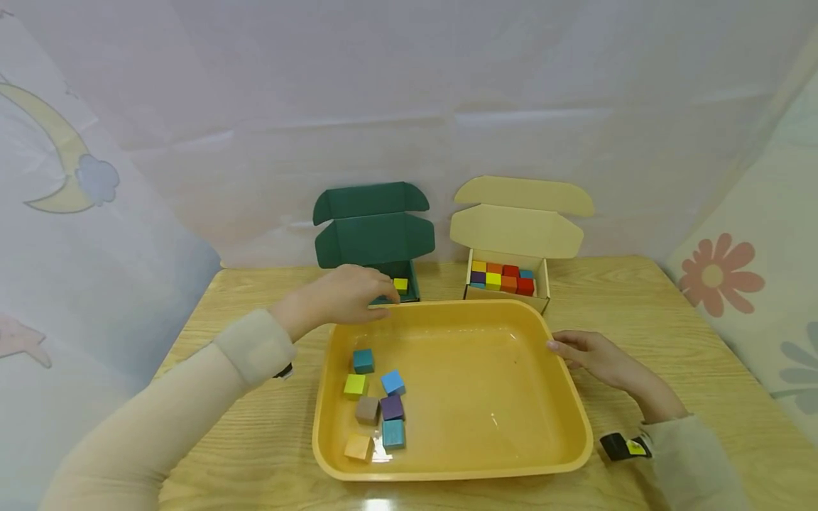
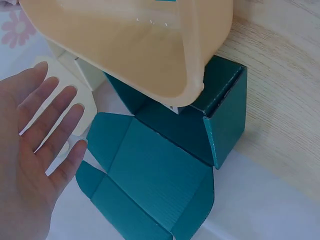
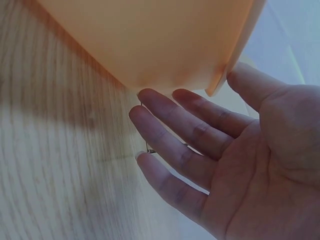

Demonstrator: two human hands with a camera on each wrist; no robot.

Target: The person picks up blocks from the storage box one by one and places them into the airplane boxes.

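Note:
My left hand (image 1: 351, 292) is over the far left rim of the yellow tray (image 1: 486, 465), in front of the dark green box (image 1: 410, 275). Its fingers are spread and hold nothing in the left wrist view. A yellow cube (image 1: 400, 285) shows inside the green box; the hand hides part of that box. My right hand (image 1: 597, 358) is at the tray's right side, thumb on the rim and fingers loosely extended along the outer wall. Several cubes lie in the tray's left part, among them a purple cube (image 1: 392, 407), a grey cube (image 1: 367, 410) and a lime cube (image 1: 356, 385).
Behind the tray stands an open cream box (image 1: 542, 280) with red, orange, yellow, blue and purple cubes in it. The raised green lid (image 1: 377, 238) and cream lid (image 1: 517, 231) stand before a pale curtain. Everything is on a wooden table (image 1: 220, 426).

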